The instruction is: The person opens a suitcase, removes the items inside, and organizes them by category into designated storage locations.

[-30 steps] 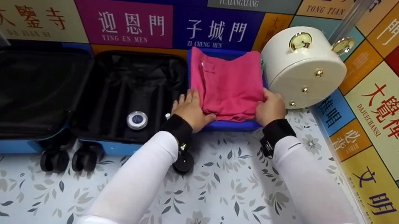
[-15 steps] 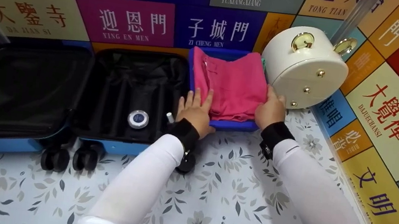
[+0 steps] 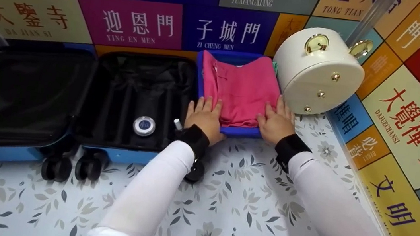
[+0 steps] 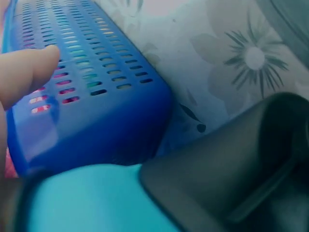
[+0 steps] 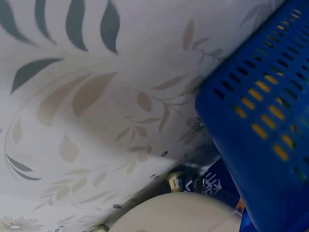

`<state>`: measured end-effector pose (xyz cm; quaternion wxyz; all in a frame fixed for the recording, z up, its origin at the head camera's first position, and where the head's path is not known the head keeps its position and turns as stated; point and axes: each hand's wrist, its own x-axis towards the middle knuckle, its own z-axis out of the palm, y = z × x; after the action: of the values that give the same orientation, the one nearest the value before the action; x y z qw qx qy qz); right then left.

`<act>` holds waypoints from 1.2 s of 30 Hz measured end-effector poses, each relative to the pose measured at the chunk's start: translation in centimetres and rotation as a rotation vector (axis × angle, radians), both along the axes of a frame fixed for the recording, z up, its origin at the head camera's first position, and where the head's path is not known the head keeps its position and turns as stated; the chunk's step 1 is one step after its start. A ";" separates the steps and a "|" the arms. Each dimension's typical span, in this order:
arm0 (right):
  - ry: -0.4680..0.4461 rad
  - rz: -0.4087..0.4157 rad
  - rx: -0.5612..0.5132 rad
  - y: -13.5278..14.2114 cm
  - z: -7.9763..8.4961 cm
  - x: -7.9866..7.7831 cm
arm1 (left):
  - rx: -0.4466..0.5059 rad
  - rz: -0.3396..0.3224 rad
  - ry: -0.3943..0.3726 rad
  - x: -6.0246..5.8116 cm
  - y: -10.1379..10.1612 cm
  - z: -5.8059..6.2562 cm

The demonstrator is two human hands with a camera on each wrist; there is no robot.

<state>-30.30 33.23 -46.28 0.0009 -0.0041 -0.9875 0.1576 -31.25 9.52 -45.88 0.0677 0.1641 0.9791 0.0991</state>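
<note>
Two hands at a basket: your left hand (image 3: 205,120), fingers straight and spread, lies at the left front corner of a rectangular, slotted blue plastic basket (image 3: 239,132), and your right hand (image 3: 276,123), its fingers likewise extended, lies at the right front corner; neither pinches anything. The folded bright pink cloth garment (image 3: 239,91) rests in the basket, between your hands, its upper edge sagging at the middle; a sliver of green material (image 3: 275,68) shows beside it. In the left wrist view your thumb (image 4: 31,72) appears before the slotted wall, contact not discernible. To your left lies an open suitcase with a light blue shell (image 3: 125,156) and black lining, bearing a round silver tin with a dark blue label (image 3: 144,126) and a small white-ended cylinder (image 3: 178,123). To the right, just beside the basket, stands a cream drum-shaped case with gold handles (image 3: 300,71). All sit on a bench with a white, leaf-and-flower-printed covering (image 3: 231,205), before a wall of coloured, lettered panels (image 3: 129,22)
</note>
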 end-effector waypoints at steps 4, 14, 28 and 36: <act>-0.080 0.010 0.049 0.1 0.3 -0.1 | -0.033 0.003 0.031 0.2 0.3 0.0; -0.151 0.003 0.083 -0.1 0.7 -0.3 | -0.064 -0.005 0.040 -0.1 0.7 -0.4; -0.149 0.005 0.098 -0.6 0.2 -0.6 | 0.043 -0.032 -0.084 2.1 -2.5 2.5; -0.143 0.003 0.085 -0.1 0.2 -0.5 | 0.119 0.060 -0.070 3.5 -8.7 3.0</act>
<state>-30.77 33.10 -46.08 -0.0695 -0.0136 -0.9908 0.1149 -27.76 0.87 -42.87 0.0889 0.1347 0.9730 0.1649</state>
